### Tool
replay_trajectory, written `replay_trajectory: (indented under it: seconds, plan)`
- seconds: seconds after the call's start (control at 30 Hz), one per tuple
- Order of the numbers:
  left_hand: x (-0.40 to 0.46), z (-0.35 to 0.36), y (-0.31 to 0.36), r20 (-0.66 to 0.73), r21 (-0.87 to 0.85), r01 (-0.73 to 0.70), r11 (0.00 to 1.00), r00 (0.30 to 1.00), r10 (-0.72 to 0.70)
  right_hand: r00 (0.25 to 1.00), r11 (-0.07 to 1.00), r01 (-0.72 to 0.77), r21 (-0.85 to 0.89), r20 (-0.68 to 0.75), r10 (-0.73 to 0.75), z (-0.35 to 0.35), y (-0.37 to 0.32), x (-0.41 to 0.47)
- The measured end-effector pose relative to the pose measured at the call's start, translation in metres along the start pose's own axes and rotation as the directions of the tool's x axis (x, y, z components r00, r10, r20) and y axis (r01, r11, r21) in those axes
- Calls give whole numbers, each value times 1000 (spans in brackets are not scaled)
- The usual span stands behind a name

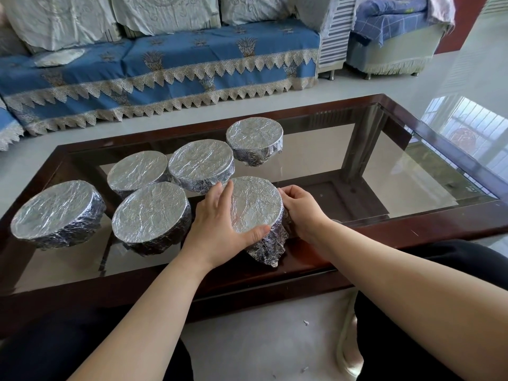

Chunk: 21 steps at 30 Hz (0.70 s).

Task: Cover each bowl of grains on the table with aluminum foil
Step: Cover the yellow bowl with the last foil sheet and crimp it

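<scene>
Foil-covered bowl (257, 206) held between both hands at the near edge of the glass table (412, 171).

Left hand (220, 224) cups its left side, thumb pressed on the near rim; right hand (302, 209) curls around its right side, pinching the foil. Five more wrapped bowls (151, 213) sit left of and beyond the grip.

No readable text, labels, brands or numbers anywhere (only crinkled foil on the bowls (255, 204) and woven plant motifs on the sofa cover (165, 61), neither carrying any letters).
</scene>
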<state>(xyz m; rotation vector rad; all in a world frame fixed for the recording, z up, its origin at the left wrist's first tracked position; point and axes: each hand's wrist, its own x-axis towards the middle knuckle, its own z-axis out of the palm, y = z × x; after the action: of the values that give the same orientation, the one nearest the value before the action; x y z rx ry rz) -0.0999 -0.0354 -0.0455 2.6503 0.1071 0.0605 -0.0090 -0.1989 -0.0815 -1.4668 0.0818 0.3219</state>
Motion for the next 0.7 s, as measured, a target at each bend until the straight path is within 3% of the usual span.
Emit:
replay_trajectory:
  seconds: [0.23,0.53,0.7]
  plan:
    - [-1,-1,-1,4,-24,2,1000,1000,-2,999,999,3,-52,-50,-5,3,5,10]
    - [0,1,2,-22,-36,15,999,1000,-16,972,967,92,-239,-189,-139,1,-1,2]
    - [-1,2,3,-43,-53,48,997,998,-50,964,983,120,-138,-222,-149,0,4,-17]
